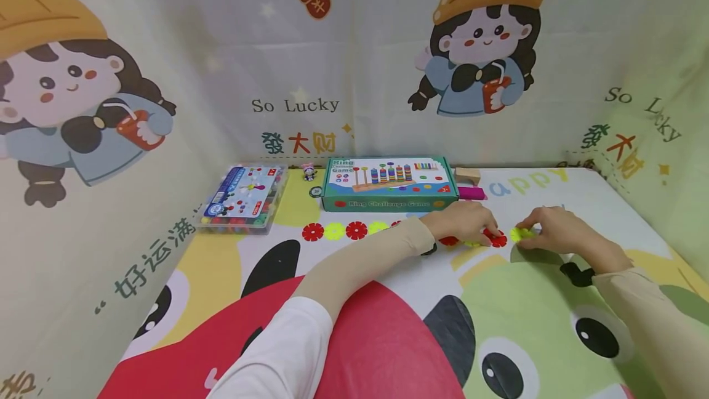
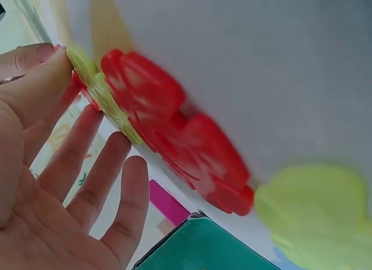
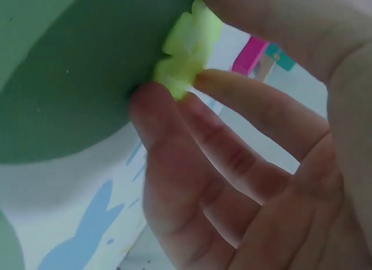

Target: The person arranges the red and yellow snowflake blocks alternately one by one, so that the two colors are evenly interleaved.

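Flower-shaped plastic discs, red and yellow-green by turns, lie in a row across the table. My left hand (image 1: 461,221) is at the right part of the row and pinches the edge of a red flower disc (image 1: 500,239) between thumb and finger. Its other fingers spread loosely in the left wrist view, beside a nearer red disc (image 2: 174,130). My right hand (image 1: 567,233) holds a yellow-green flower disc (image 1: 519,234) by its edges, just right of that red one. In the right wrist view, fingers surround this yellow-green disc (image 3: 189,52). The left forearm hides the row's middle.
Behind the row stands a green ring game box (image 1: 390,185), with a magenta piece (image 1: 472,193) and a wooden block (image 1: 468,175) at its right. A clear case of parts (image 1: 244,197) and a small figurine (image 1: 309,172) are at the left.
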The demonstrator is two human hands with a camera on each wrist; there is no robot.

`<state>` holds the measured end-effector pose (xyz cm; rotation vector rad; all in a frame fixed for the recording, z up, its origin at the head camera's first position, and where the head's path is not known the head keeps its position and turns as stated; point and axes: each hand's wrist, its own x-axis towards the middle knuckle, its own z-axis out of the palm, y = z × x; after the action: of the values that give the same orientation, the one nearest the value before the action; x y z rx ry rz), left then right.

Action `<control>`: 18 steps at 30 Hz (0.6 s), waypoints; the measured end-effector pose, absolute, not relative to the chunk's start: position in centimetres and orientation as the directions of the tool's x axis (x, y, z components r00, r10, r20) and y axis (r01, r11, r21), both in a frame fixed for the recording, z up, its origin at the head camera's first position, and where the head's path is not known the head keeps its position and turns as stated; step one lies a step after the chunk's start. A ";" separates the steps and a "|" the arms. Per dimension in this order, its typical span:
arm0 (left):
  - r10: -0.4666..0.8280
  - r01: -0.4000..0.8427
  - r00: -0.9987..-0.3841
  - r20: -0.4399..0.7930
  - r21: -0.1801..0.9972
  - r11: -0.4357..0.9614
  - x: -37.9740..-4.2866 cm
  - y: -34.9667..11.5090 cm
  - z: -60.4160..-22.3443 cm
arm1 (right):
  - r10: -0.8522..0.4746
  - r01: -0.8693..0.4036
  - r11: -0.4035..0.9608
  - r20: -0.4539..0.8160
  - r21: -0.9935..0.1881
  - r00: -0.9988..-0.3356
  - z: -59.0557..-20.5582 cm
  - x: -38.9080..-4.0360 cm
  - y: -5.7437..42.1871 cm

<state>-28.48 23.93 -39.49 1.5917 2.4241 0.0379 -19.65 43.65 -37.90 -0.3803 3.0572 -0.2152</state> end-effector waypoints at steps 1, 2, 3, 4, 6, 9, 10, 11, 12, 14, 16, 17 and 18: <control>0.906 0.900 -0.380 -0.185 0.153 0.408 -28.5 23.9 -39.5 | -0.252 -0.245 0.959 -0.034 -0.144 -0.967 -37.9 -19.6 43.6; 0.906 0.899 -0.382 -0.184 0.153 0.410 -28.5 23.9 -39.5 | -0.254 -0.247 0.958 -0.035 -0.145 -0.967 -37.9 -19.6 43.6; 0.906 0.899 -0.383 -0.182 0.153 0.411 -28.5 23.8 -39.5 | -0.257 -0.249 0.958 -0.037 -0.145 -0.966 -37.9 -19.6 43.6; 0.905 0.898 -0.385 -0.180 0.153 0.412 -28.5 23.8 -39.5 | -0.260 -0.252 0.957 -0.039 -0.145 -0.965 -37.9 -19.6 43.5; 0.905 0.898 -0.387 -0.175 0.153 0.413 -28.6 23.7 -39.4 | -0.258 -0.249 0.957 -0.042 -0.150 -0.965 -37.8 -19.6 43.5; 0.905 0.896 -0.389 -0.173 0.157 0.415 -28.7 23.6 -39.4 | -0.257 -0.246 0.955 -0.047 -0.163 -0.965 -37.9 -19.6 43.4; 0.905 0.896 -0.389 -0.174 0.157 0.416 -28.6 23.5 -39.4 | -0.254 -0.243 0.955 -0.048 -0.169 -0.966 -37.9 -19.6 43.4; 0.904 0.896 -0.389 -0.175 0.157 0.416 -28.6 23.5 -39.4 | -0.251 -0.238 0.956 -0.051 -0.174 -0.967 -38.0 -19.6 43.4; 0.905 0.896 -0.388 -0.177 0.158 0.415 -28.6 23.5 -39.4 | -0.248 -0.234 0.956 -0.059 -0.179 -0.967 -38.0 -19.6 43.4; 0.905 0.897 -0.384 -0.185 0.158 0.413 -28.6 23.6 -39.5 | -0.242 -0.225 0.957 -0.077 -0.184 -0.967 -38.1 -19.5 43.4; 0.908 0.900 -0.374 -0.191 0.160 0.405 -28.6 23.6 -39.6 | -0.230 -0.212 0.962 -0.089 -0.173 -0.969 -38.0 -19.3 43.3; 0.909 0.900 -0.369 -0.193 0.167 0.401 -28.6 23.6 -39.6 | -0.220 -0.203 0.965 -0.090 -0.167 -0.971 -37.8 -19.3 43.2; 0.909 0.900 -0.368 -0.197 0.172 0.401 -28.6 23.5 -39.6 | -0.210 -0.194 0.967 -0.084 -0.164 -0.974 -37.5 -19.2 43.0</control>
<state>-28.56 23.47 -39.59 1.5880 2.4011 0.0509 -19.15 42.97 -37.55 -0.3104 3.0160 -0.2358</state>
